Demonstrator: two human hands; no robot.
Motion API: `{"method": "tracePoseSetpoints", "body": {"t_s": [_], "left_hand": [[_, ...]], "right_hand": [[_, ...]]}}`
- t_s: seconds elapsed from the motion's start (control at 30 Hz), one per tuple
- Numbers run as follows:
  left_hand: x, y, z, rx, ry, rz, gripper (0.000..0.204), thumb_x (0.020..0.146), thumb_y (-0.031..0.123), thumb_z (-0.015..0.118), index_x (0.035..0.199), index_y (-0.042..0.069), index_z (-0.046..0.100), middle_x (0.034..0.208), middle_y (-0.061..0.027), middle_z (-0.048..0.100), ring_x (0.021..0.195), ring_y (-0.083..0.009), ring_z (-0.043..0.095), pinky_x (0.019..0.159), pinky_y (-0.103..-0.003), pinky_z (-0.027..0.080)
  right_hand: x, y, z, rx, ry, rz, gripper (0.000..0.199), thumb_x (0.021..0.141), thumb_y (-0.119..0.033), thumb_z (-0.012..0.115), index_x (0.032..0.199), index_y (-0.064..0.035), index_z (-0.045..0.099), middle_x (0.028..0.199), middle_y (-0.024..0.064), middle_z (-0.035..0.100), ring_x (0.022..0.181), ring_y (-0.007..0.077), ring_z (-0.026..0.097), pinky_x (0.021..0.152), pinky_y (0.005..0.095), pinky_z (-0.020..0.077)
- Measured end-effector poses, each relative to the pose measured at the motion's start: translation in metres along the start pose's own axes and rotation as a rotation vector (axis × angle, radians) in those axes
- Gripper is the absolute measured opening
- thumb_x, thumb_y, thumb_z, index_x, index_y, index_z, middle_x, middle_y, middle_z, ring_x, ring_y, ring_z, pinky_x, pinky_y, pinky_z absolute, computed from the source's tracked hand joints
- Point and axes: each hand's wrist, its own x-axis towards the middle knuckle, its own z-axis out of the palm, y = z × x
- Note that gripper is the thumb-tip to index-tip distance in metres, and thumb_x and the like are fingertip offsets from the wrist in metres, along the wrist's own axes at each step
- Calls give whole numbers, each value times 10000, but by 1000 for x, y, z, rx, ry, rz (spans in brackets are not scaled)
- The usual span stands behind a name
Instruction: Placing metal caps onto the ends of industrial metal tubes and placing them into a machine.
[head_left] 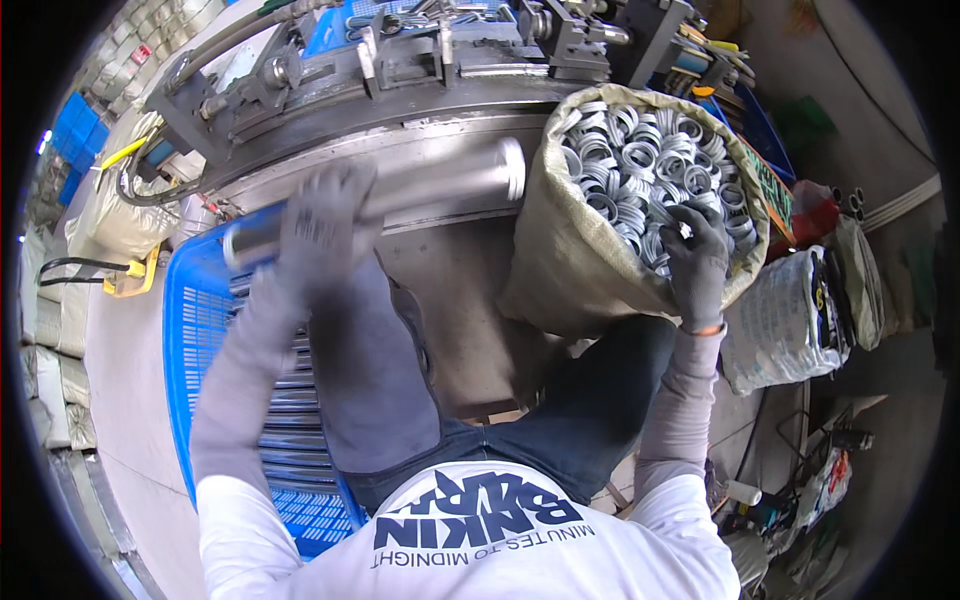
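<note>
My left hand [325, 225], in a grey glove and smeared by motion, is wrapped round a shiny metal tube [440, 185]. The tube lies slantwise above the blue basket and my left thigh, with a pale ring-like band at its right end. My right hand [698, 262], also gloved, is over an open woven sack [570, 270] full of silvery metal rings [640, 158]. Its fingers are curled together among the rings, with a small white spot at the fingertips. Whether a ring is in them I cannot make out.
A blue plastic basket [180, 370] of dark metal tubes [292, 420] stands by my left leg. Beyond my knees runs a steel machine bench [420, 105] with clamps. White bags [775, 330] stand to the right of the sack. A yellow-framed pedal [135, 275] is at far left.
</note>
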Motion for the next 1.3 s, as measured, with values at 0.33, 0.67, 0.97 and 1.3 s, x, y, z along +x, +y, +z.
{"method": "tracePoseSetpoints", "body": {"t_s": [0.33,0.67,0.97,1.3], "left_hand": [[242,-88,58,395,98,-124,591,878,266,791,1416,145,581,1309,-115,674,1263,-319,638,1067,-491,496],[290,-128,127,319,-144,-114,625,898,323,744,1461,121,560,1426,-180,623,1328,-377,605,1121,-508,467],[159,-49,92,-23,264,234,600,925,206,711,1483,62,543,1420,-207,625,1343,-422,563,1141,-535,437],[-171,-123,73,-123,-26,-468,523,927,201,758,1407,41,628,1377,-209,655,1313,-399,594,1144,-495,444]], "right_hand": [[-24,-100,53,1252,-295,652,508,818,36,805,1298,15,640,1175,49,698,1001,127,665,901,277,543],[-52,-49,67,1403,-464,569,878,677,28,778,1521,16,533,1430,117,614,1233,183,629,1022,307,525],[-46,-50,78,1825,-206,647,886,722,113,707,1568,-1,468,1498,217,598,1317,357,657,1156,441,514],[-47,-40,84,1944,-262,520,842,827,45,713,1615,-24,424,1542,254,556,1308,449,644,1109,552,529]]}}
